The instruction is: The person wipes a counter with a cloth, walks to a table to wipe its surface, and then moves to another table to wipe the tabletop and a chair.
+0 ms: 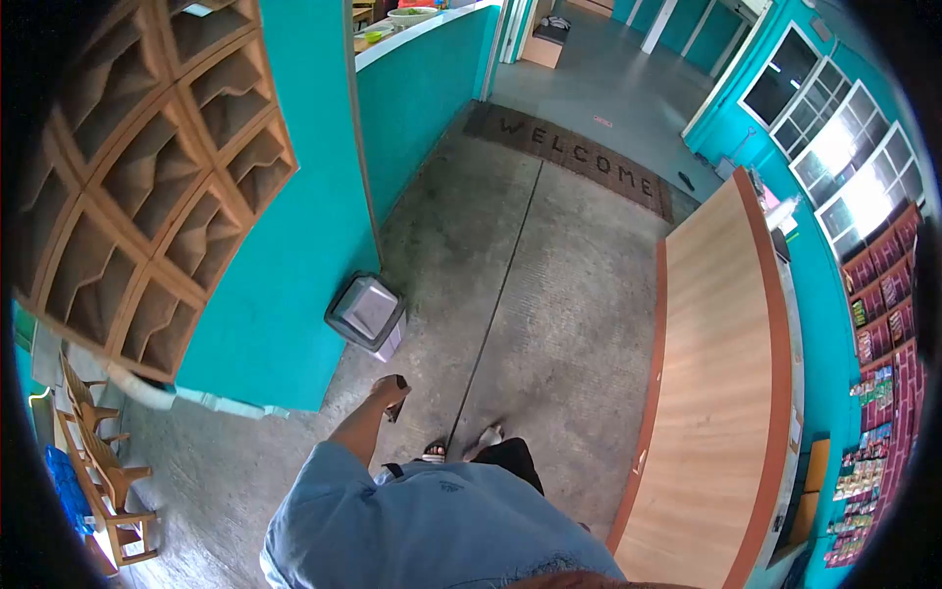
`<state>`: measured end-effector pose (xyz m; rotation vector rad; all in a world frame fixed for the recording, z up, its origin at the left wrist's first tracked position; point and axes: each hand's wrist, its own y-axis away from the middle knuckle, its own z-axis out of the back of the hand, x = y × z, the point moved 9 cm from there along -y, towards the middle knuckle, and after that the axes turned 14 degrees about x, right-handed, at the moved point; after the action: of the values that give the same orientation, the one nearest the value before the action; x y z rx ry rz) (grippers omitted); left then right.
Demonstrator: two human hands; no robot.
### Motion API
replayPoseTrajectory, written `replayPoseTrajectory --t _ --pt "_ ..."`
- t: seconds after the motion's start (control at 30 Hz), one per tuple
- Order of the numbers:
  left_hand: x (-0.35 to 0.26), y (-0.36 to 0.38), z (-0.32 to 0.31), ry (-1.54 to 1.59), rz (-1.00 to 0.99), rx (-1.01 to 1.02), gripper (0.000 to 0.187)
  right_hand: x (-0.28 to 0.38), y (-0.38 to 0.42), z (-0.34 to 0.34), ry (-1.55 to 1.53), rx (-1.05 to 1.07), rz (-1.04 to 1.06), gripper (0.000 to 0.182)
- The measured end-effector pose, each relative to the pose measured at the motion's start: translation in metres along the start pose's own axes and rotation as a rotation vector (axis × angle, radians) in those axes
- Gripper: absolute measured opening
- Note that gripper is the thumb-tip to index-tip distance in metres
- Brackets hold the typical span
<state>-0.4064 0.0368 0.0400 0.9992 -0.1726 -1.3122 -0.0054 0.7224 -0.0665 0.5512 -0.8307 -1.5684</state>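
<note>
My left hand (386, 391) hangs in front of my body at the lower middle of the head view. Its fingers are closed round a small, dark, slim object (394, 412), mostly covered by the hand, so its kind is not clear. Closest to this hand is a grey trash bin (371, 309) with a dark rim, standing on the floor just ahead, apart from it. My right hand is out of sight. Below, my sandalled feet (435, 451) show on the concrete under my blue shirt.
A teal wall with wooden lattice blocks (162, 196) rises on the left, and wooden chairs (103, 461) stand behind it. A wood-panelled counter (721, 393) borders the right. Ahead, a WELCOME mat (574, 157) lies across the doorway. Packaged goods (863, 471) hang at far right.
</note>
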Motion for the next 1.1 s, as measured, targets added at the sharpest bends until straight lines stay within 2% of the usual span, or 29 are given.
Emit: replayPoseTrajectory --t 0.13,0.23,0.33,0.4,0.5,0.57,0.63,0.67,0.7,0.77,0.8,0.87,0.93,1.03,1.1 --pt "-0.043 -0.063 0.057 0.076 -0.025 -0.144 0.067 0.008 -0.109 0.117 -0.303 0.055 -0.078 0.050" --pt "-0.022 -0.116 0.064 0.190 0.021 -0.269 0.070 0.032 -0.172 0.223 -0.581 0.074 -0.085 0.041" --pt "-0.013 -0.111 0.095 0.295 0.148 -0.305 0.069 0.035 -0.235 0.327 -0.777 0.085 -0.057 0.033" --pt "-0.004 -0.107 0.119 0.358 0.360 -0.307 0.067 0.030 -0.274 0.392 -0.914 0.087 -0.041 0.028" --pt "-0.028 -0.104 0.180 0.453 0.416 -0.376 0.067 0.020 -0.336 0.481 -1.129 0.080 -0.041 0.023" --pt "-0.030 -0.119 0.217 0.523 0.463 -0.570 0.071 0.012 -0.395 0.533 -1.209 0.087 -0.007 0.022" --pt "-0.014 -0.156 0.222 0.807 0.527 -0.535 0.083 0.031 -0.416 0.587 -1.260 0.053 -0.006 0.021" --pt "-0.089 -0.114 0.264 0.938 0.634 -0.551 0.070 0.043 -0.426 0.613 -1.334 0.000 0.006 0.019" --pt "-0.081 -0.148 0.264 0.951 0.637 -0.554 0.070 0.055 -0.439 0.629 -1.321 0.000 0.011 0.019" --pt "-0.086 -0.252 0.247 1.845 0.003 -0.491 0.048 0.077 -0.463 0.646 -1.555 0.095 0.066 0.016" --pt "-0.105 -0.263 0.263 1.861 0.004 -0.494 0.048 0.075 -0.496 0.636 -1.634 0.225 0.109 0.015" --pt "-0.184 -0.283 0.328 2.032 -0.180 -0.449 0.037 0.097 -0.507 0.654 -1.470 0.305 0.101 0.019" --pt "-0.214 -0.326 0.374 2.042 -0.226 -0.456 0.035 0.131 -0.498 0.706 -1.071 0.205 0.163 0.020" --pt "-0.249 -0.379 0.461 2.070 -0.374 -0.412 0.030 0.177 -0.521 0.769 -0.862 0.202 0.128 0.022" --pt "-0.271 -0.357 0.546 2.007 -0.382 -0.651 0.028 0.198 -0.543 0.810 -0.813 0.209 0.100 0.023"
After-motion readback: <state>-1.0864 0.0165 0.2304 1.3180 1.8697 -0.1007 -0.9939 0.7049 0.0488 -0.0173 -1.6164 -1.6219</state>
